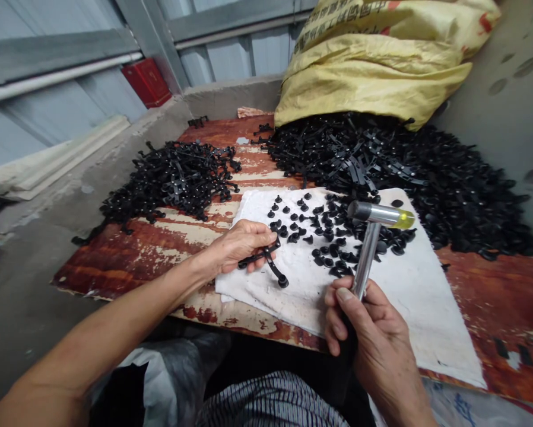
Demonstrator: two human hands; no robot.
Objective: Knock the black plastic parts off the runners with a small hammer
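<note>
A striped garment [270, 403] shows at the near edge, below the table [146, 255]. The right hand [373, 323] is wrapped around the dark grip of a hammer [367, 255], thumb along the handle; the metal head stands up and away, one face black, the other translucent yellow. The left hand [248, 243] is pinched closed on a branched black part [273, 268], held over the left side of a white cloth [422, 320]; whether the part touches the cloth I cannot tell.

The table's red-brown surface is badly worn, with pale streaks where the finish is gone. The cloth lies askew on it, and small black studs [329, 220] are scattered over its far half, some upright, some tipped over. Beyond the cloth to the left sits a pile of branched black parts [177, 178]; a larger black heap [359, 157] spreads behind and to the right, at the mouth of a yellow woven sack [373, 77] with printed characters.

Farther back, a grey ledge [231, 95] borders the table, a red box [146, 83] stands at the corner beside a metal post [155, 41], and ribbed pale-blue wall panels [92, 118] rise behind.
</note>
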